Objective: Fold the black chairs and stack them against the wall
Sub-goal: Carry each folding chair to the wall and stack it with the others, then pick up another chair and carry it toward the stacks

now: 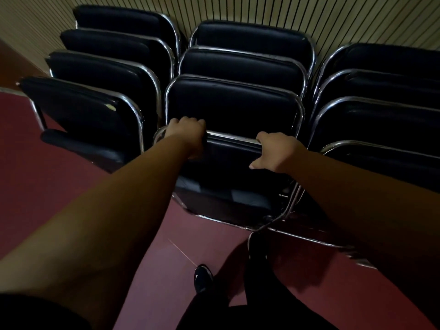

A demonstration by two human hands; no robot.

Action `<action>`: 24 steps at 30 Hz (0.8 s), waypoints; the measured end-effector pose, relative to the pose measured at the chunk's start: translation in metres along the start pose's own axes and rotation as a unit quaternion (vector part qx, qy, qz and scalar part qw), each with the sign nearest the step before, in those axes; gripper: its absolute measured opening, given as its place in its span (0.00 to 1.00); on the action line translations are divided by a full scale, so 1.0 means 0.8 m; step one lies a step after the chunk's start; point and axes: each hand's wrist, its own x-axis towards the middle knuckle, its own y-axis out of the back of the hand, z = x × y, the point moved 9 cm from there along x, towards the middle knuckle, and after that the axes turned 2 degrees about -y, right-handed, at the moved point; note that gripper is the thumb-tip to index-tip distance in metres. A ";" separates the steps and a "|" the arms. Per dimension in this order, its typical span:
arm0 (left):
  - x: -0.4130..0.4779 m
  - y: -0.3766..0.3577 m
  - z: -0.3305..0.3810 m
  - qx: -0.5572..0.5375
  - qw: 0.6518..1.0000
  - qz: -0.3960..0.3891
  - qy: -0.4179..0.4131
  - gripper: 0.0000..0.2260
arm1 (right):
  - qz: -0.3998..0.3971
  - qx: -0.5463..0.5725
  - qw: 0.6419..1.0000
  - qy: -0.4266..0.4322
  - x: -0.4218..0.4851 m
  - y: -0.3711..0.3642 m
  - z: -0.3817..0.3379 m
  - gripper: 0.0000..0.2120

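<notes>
A folded black chair [228, 160] with a chrome frame stands at the front of the middle row, leaning on the chair behind it [233, 106]. My left hand [188, 132] grips the left end of its top rail, fingers curled over the tube. My right hand [276, 151] holds the right part of the same rail, thumb pointing down over the black backrest. Its seat pad [223, 198] hangs low near the floor. Three rows of folded black chairs lean toward the slatted wall [262, 10].
The left row [95, 75] and the right row [381, 91] each hold several folded chairs, close on either side. The floor [59, 186] is dark red. My shoes [202, 277] stand just in front of the chair's chrome base.
</notes>
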 end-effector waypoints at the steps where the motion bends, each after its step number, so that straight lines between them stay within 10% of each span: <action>1: 0.008 0.004 0.000 -0.008 1.000 0.013 0.005 0.23 | 0.018 -0.009 1.000 -0.003 0.004 0.004 0.003 0.40; 24: -0.063 0.021 -0.049 -0.199 0.973 0.052 0.104 0.33 | 0.064 -0.055 0.994 0.073 0.036 0.044 -0.143 0.34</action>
